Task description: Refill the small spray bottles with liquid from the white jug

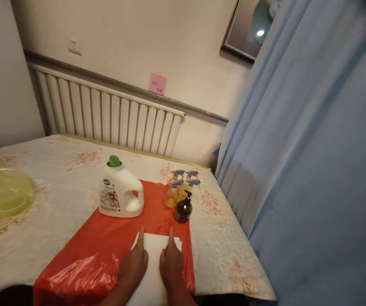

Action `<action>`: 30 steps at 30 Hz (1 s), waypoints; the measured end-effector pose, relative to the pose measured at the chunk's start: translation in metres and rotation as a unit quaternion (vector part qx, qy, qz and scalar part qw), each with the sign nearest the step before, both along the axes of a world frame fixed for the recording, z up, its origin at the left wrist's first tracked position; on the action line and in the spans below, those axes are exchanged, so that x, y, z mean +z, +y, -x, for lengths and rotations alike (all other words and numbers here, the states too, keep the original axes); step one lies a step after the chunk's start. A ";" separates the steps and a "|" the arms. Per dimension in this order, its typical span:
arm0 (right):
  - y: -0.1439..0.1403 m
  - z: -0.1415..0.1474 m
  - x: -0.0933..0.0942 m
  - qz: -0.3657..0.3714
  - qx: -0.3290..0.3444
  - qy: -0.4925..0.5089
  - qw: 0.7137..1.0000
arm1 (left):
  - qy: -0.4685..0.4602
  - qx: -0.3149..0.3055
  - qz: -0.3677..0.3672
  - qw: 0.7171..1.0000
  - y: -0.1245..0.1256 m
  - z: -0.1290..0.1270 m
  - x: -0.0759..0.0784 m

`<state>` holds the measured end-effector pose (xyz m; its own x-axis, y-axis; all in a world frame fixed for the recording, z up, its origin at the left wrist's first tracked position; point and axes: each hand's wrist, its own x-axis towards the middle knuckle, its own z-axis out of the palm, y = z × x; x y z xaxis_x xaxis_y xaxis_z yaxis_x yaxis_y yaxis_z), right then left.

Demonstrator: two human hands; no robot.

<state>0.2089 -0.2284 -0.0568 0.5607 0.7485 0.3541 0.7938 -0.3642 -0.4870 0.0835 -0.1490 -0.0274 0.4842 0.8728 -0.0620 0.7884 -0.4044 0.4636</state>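
My left hand point(133, 264) is over the left side of a white sheet point(153, 259), its index finger stretched forward and the other fingers curled. My right hand point(172, 260) mirrors it on the right side, also pointing forward. Neither hand holds anything I can see; whether they press on the sheet I cannot tell. The sheet, paper or cloth, lies on a red plastic sheet point(90, 250). Ahead stand a white handled jug point(122, 195) with a green piece in its mouth, a dark pump bottle point(183, 210) and several spray bottles point(170, 198) holding yellow liquid.
A yellow translucent plastic object point(7, 195) lies at the left on the flowered cover point(65, 182). Behind are a radiator point(106, 110) and a wall with a pink note point(157, 83). A blue curtain point(304, 148) hangs along the right edge.
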 end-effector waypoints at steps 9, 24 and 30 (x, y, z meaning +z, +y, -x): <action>0.002 0.002 0.001 0.002 -0.015 -0.012 1.000 | -0.050 -0.023 0.005 0.998 0.006 0.002 -0.011; 0.011 -0.025 0.029 -0.125 -0.051 0.165 0.977 | -0.322 -0.171 0.358 0.859 0.076 0.014 -0.036; 0.045 -0.095 0.067 -0.144 -0.163 0.110 0.970 | -0.393 -0.175 0.462 0.775 0.106 0.026 -0.031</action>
<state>0.3040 -0.1832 0.0100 0.8360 0.4069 0.3680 0.5256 -0.4016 -0.7500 0.0573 -0.0435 -0.0586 0.8871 0.4375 -0.1474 0.0311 0.2618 0.9646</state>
